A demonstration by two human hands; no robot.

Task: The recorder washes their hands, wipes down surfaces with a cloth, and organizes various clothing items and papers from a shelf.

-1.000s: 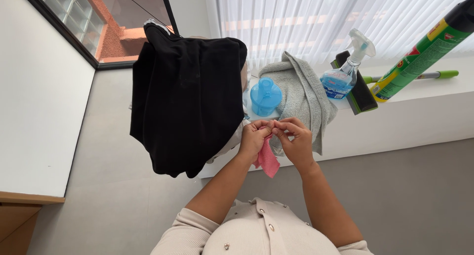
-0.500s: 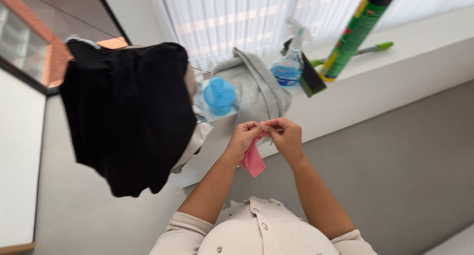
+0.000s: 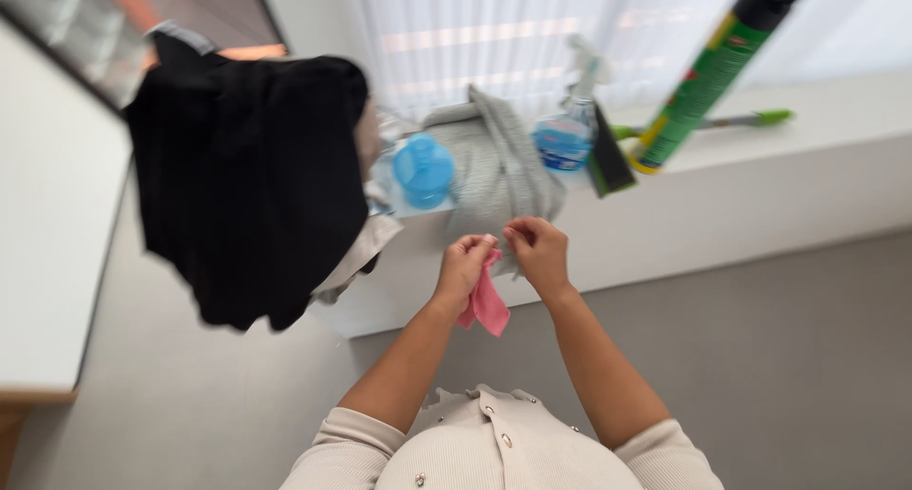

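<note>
Here, in the head view, the left hand [image 3: 463, 270] pinches the top of a small pink cloth [image 3: 485, 304], which hangs toward five o'clock, while the right hand [image 3: 538, 252], fingers curled, sits just beside at two o'clock.

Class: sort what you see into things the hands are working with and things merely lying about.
In hand:
left hand
right hand
pink cloth

Lying about:
black garment
blue container
grey towel
spray bottle
green can

Black garment [image 3: 249, 181] hanging left; sill: blue container [image 3: 423, 170], grey towel [image 3: 499, 167], spray bottle [image 3: 568, 134], green can [image 3: 712, 72].
</note>
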